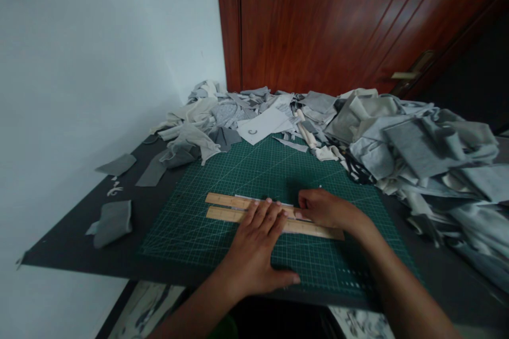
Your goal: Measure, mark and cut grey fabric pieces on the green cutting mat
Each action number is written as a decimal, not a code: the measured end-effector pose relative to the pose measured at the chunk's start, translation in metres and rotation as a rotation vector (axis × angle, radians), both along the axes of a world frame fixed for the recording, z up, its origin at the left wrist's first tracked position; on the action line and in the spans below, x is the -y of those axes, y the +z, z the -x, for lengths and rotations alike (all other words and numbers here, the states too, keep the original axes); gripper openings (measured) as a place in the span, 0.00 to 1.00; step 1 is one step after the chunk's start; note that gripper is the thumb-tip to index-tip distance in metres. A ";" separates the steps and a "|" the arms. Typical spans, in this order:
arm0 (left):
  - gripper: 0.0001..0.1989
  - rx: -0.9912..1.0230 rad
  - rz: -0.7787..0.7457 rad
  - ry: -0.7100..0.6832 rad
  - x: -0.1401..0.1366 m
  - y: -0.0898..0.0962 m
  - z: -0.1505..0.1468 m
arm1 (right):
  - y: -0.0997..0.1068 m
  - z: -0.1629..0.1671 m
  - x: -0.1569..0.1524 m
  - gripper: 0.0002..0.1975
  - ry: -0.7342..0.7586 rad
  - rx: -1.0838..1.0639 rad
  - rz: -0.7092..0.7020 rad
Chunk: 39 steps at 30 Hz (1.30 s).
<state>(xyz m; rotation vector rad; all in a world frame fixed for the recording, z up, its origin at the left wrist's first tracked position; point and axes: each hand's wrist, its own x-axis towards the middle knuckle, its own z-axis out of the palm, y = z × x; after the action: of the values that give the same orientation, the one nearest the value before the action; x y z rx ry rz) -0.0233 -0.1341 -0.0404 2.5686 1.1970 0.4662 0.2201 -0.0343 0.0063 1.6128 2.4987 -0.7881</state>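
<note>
Two wooden rulers (pixel 225 215) lie nearly parallel on a green cutting mat (pixel 191 243), slanting slightly down to the right. My left hand (pixel 258 254) rests flat across them, its fingers stretched out and its thumb apart on the mat. A thin light edge of paper or cloth (pixel 242 197) shows from under the upper ruler. At the rulers' right part, my right hand (pixel 320 209) is closed with its fingers curled in. A tiny pale tip shows just above its knuckles; what the fingers hold is hidden.
Heaps of grey and cream cloth scraps (pixel 421 142) line the back and right of the dark table (pixel 79 227). A white sheet (pixel 266 124) with a mark lies at the back. Black-handled scissors (pixel 356 169) sit by the right heap. Folded grey cloth (pixel 114 223) lies left.
</note>
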 end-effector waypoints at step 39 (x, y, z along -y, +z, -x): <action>0.57 0.024 0.013 0.008 0.001 0.000 -0.001 | 0.013 -0.015 -0.006 0.09 0.030 -0.077 0.128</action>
<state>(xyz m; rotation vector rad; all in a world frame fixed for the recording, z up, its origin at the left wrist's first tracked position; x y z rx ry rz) -0.0226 -0.1355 -0.0400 2.5407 1.1988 0.4880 0.2353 -0.0284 0.0196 1.5278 2.4597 -1.0026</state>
